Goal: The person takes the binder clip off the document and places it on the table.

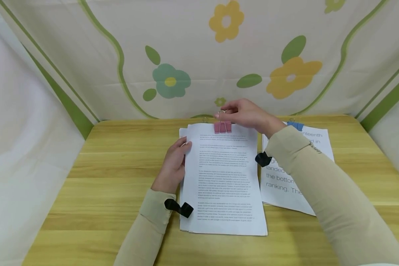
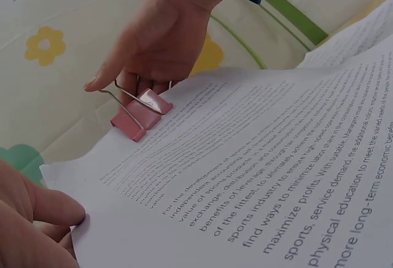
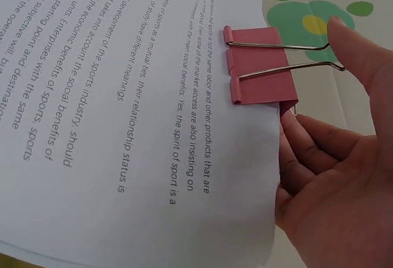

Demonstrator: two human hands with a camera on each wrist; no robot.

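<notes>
A stack of printed sheets [image 1: 224,184] is raised at its top end, where a pink binder clip [image 1: 222,128] sits on the edge. My right hand [image 1: 247,115] holds this clip by its wire handles. In the right wrist view the thumb [image 3: 356,50] presses the front handle [image 3: 288,68], and the other fingers lie behind the clip. My left hand [image 1: 173,162] pinches the stack's left edge; in the left wrist view its thumb [image 2: 58,208] lies on the top sheet. Part of the fingers is hidden behind the paper.
More sheets [image 1: 183,207] show under the stack's left side, with a wire loop [image 1: 205,119] at the top. To the right lies a large-print stack [image 1: 286,195] with a blue binder clip [image 1: 295,126], partly covered by my right arm. A flowered cloth [image 1: 199,48] stands behind the wooden table [image 1: 113,192].
</notes>
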